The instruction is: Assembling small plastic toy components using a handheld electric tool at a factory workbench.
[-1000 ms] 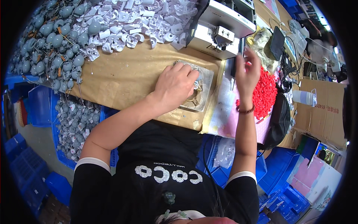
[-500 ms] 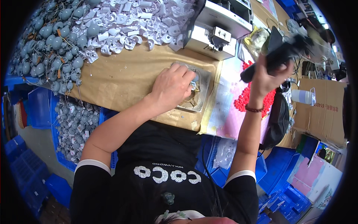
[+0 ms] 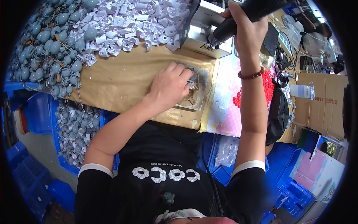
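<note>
My left hand [image 3: 170, 86] rests on a clear flat fixture plate [image 3: 202, 89] on the brown-covered table, its fingers closed around a small grey part [image 3: 191, 79] seated there. Most of that part is hidden under my fingers. Raised at the far right, my right hand [image 3: 248, 35] grips a black electric screwdriver [image 3: 257, 9]. The screwdriver's tip points down and left, at the front of a silver box-shaped machine [image 3: 201, 30] that looks like a screw feeder. Whether the tip touches the machine I cannot tell.
White plastic pieces [image 3: 126, 22] are heaped along the far side, beside a pile of grey round parts with wires [image 3: 52, 46]. Below them a blue bin [image 3: 61, 149] holds more. Small red parts [image 3: 267, 87], a black bag [image 3: 276, 119], a white bottle [image 3: 301, 91] and a cardboard box [image 3: 324, 108] lie rightward.
My right hand has carried the screwdriver up and to the left, from above the red parts to the silver machine. My left hand stays on the grey part.
</note>
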